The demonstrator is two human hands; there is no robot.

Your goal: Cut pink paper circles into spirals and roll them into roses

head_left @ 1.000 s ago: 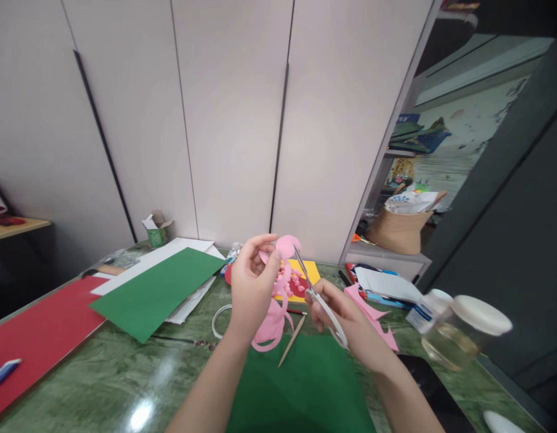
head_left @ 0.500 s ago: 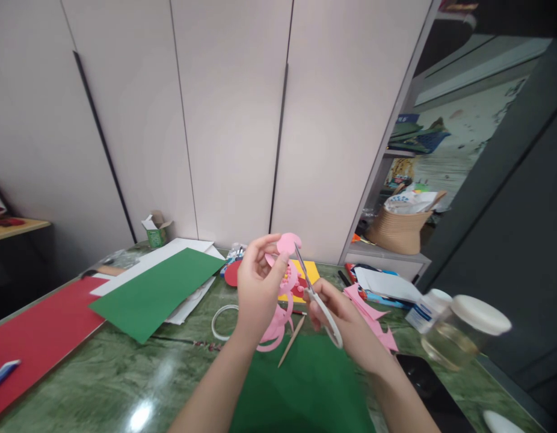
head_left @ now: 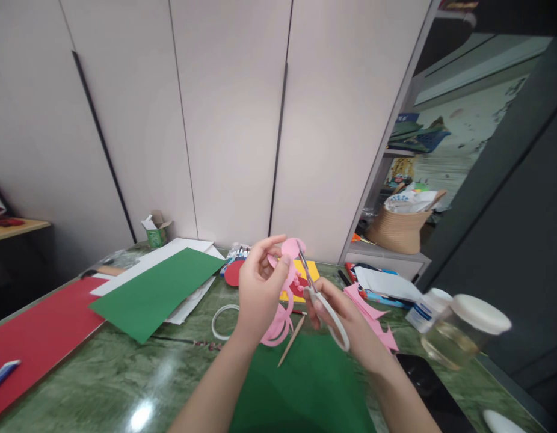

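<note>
My left hand [head_left: 259, 288] pinches a pink paper spiral [head_left: 288, 249] held up above the table, its cut coils hanging down to about the table top [head_left: 276, 329]. My right hand [head_left: 346, 322] grips white-handled scissors [head_left: 326, 310], whose blades point up and left into the pink paper at its round top. Both hands are close together over a dark green sheet [head_left: 305, 385] lying at the near edge.
On the green marble table [head_left: 125, 373] lie a wooden stick [head_left: 291, 341], a white ring [head_left: 221, 319], a green sheet [head_left: 159, 288], red card [head_left: 39, 337], yellow paper [head_left: 308, 273], pink scraps [head_left: 373, 316] and two jars [head_left: 463, 331]. A woven basket [head_left: 398, 231] sits on a shelf.
The pink paper and the scissors have shifted slightly right and turned a little; the scissor blades sit further into the paper's round top. The hanging coils have swung.
</note>
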